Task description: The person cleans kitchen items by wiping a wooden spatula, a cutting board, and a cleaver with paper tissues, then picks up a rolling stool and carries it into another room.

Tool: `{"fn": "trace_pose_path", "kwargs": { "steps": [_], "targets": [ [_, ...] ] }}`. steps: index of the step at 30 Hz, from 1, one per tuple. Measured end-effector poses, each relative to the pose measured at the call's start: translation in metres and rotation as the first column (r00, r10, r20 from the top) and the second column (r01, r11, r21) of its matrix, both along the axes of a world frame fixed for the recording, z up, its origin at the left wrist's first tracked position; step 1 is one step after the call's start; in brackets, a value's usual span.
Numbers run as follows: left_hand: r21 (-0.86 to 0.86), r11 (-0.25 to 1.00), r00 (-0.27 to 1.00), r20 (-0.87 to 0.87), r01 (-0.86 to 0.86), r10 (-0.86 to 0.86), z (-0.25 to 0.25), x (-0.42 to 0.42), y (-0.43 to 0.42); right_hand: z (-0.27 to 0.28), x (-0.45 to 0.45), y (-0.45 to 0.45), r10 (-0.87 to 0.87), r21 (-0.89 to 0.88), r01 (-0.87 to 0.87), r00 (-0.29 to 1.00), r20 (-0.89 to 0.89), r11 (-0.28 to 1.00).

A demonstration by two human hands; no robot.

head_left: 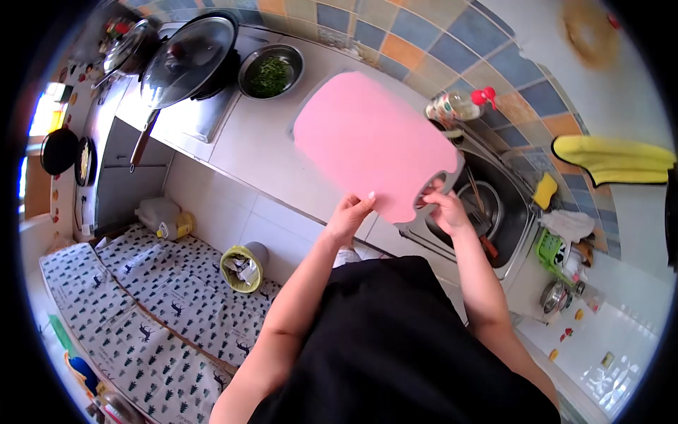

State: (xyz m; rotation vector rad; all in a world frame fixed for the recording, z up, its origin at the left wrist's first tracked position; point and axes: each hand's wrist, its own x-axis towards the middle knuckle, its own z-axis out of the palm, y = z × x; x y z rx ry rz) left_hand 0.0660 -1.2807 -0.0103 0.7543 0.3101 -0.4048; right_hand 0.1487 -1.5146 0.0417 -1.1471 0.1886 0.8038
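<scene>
A pink cutting board (374, 138) with a grey edge is held above the counter, tilted, its handle end toward the sink. My left hand (350, 216) pinches its near edge, thumb on top of the pink face. At the grey handle cutout, my right hand (445, 210) grips the board with fingers partly passing through the opening. Behind the board's far left side, a metal bowl (272, 71) of chopped green leaves stands on the counter.
The sink (519, 212) at the right holds a metal bowl and a wooden-handled tool. A lidded wok (187, 63) sits on the stove, its handle jutting over the counter edge. A red-topped bottle (455, 105) stands by the tiles; a bin (242, 268) is on the floor.
</scene>
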Motion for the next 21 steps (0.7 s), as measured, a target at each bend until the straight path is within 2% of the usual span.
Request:
{"fn": "trace_pose_path", "kwargs": {
  "steps": [3, 5, 6, 8, 9, 10, 13, 14, 17, 19, 20, 21],
  "targets": [
    [-0.17, 0.979, 0.99, 0.075, -0.108, 0.122, 0.014, 0.014, 0.005, 0.011, -0.029, -0.058, -0.187, 0.037, 0.188, 0.982, -0.012, 0.981],
    [0.247, 0.951, 0.982, 0.06, -0.186, 0.176, -0.013, 0.024, 0.011, 0.01, -0.057, -0.098, -0.306, -0.024, 0.306, 0.952, -0.003, 0.952],
    [0.579, 0.808, 0.987, 0.161, -0.112, 0.021, -0.04, 0.026, 0.015, 0.01, -0.072, -0.113, -0.37, -0.043, 0.37, 0.929, -0.002, 0.928],
    [0.899, 0.413, 0.916, 0.283, -0.15, -0.284, -0.052, 0.02, 0.002, 0.017, -0.1, -0.132, -0.466, -0.103, 0.466, 0.884, 0.035, 0.879],
    [0.958, 0.178, 0.85, 0.281, -0.224, -0.445, -0.056, 0.017, -0.005, 0.022, -0.112, -0.138, -0.5, -0.142, 0.505, 0.863, 0.069, 0.851],
    [0.974, 0.148, 0.846, 0.221, -0.17, -0.486, -0.059, 0.016, -0.017, 0.022, -0.124, -0.147, -0.52, -0.156, 0.522, 0.852, 0.059, 0.838],
    [0.94, -0.062, 0.791, 0.247, -0.337, -0.559, -0.103, 0.017, -0.041, 0.017, -0.155, -0.172, -0.495, -0.147, 0.492, 0.869, 0.016, 0.858],
    [0.952, -0.029, 0.792, 0.235, -0.304, -0.564, -0.119, 0.019, -0.042, 0.023, -0.163, -0.17, -0.54, -0.149, 0.536, 0.842, 0.019, 0.831],
    [0.916, -0.044, 0.785, 0.316, -0.399, -0.533, -0.127, 0.028, -0.042, 0.025, -0.179, -0.186, -0.56, -0.152, 0.553, 0.828, -0.008, 0.819],
    [0.94, 0.082, 0.831, 0.331, -0.33, -0.448, -0.129, 0.032, -0.035, 0.028, -0.183, -0.194, -0.578, -0.201, 0.572, 0.815, 0.031, 0.795],
    [0.929, 0.093, 0.84, 0.365, -0.359, -0.401, -0.125, 0.034, -0.033, 0.027, -0.184, -0.201, -0.578, -0.197, 0.575, 0.815, 0.046, 0.794],
    [0.948, 0.13, 0.895, 0.317, -0.29, -0.315, -0.118, 0.037, -0.035, 0.026, -0.185, -0.209, -0.577, -0.192, 0.577, 0.815, 0.062, 0.794]
  ]
}}
